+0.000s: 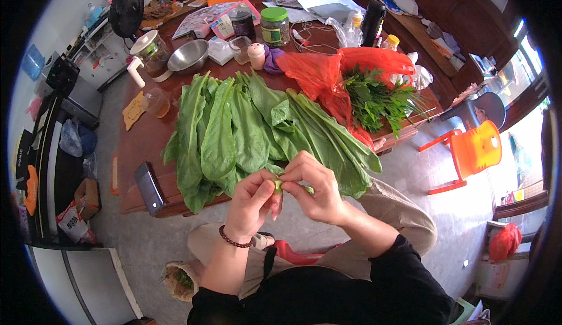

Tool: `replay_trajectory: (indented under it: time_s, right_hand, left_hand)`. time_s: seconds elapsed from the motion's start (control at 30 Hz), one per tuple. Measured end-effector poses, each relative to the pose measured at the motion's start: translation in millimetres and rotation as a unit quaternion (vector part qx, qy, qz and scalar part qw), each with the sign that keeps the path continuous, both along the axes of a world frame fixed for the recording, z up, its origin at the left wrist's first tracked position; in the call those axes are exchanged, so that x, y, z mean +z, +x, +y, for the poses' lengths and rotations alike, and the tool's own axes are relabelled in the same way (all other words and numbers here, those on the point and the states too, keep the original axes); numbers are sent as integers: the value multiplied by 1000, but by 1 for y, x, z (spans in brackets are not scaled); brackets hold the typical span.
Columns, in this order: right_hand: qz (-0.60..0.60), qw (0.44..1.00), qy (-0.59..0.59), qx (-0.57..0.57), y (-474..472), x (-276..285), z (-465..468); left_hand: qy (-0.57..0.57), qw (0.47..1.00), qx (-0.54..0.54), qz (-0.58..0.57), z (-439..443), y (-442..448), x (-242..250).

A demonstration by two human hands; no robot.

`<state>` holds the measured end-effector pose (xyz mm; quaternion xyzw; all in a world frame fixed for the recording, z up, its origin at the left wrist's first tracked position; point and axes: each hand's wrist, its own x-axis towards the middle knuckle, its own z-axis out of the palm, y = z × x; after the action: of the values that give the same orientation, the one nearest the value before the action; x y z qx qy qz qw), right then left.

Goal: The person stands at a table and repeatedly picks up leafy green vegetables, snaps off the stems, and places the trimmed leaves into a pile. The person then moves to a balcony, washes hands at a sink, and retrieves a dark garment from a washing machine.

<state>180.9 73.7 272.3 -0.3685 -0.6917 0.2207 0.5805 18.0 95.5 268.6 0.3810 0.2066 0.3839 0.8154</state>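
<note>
Above my lap, just off the table's near edge, my left hand (250, 202) and my right hand (314, 189) meet fingertip to fingertip. Between them they pinch a small pale-green piece of vegetable stalk (277, 186); the fingers hide much of it. Right behind my hands lies a broad pile of long green leaf vegetables (250, 145), spread over the front of the table, some leaves reaching past its edge. To the right of the pile, a red plastic bag (311, 70) lies open around a bunch of leafy green herbs (377, 101).
On the dark wooden table (131, 149) are a smartphone (149, 188), a cup (156, 102), a glass pitcher (154, 55), a metal bowl (189, 56) and a green-lidded jar (275, 26). A floor container (181, 281) with green scraps stands by my leg. An orange chair (476, 149) is at right.
</note>
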Motion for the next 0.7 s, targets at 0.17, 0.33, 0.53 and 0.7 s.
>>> replay_trajectory:
  time_s: [0.17, 0.33, 0.53, 0.7]
  right_hand:
    - [72, 994, 26, -74, -9, 6, 0]
    - [377, 916, 20, -138, 52, 44, 3]
    - [167, 914, -22, -370, 141, 61, 22]
    - [-343, 855, -196, -336, 98, -43, 101]
  left_hand:
    - [36, 989, 41, 138, -8, 12, -17]
    - [116, 928, 49, 351, -20, -3, -61]
    - [24, 928, 124, 349, -28, -48, -100]
    - [35, 967, 47, 246, -34, -35, -90]
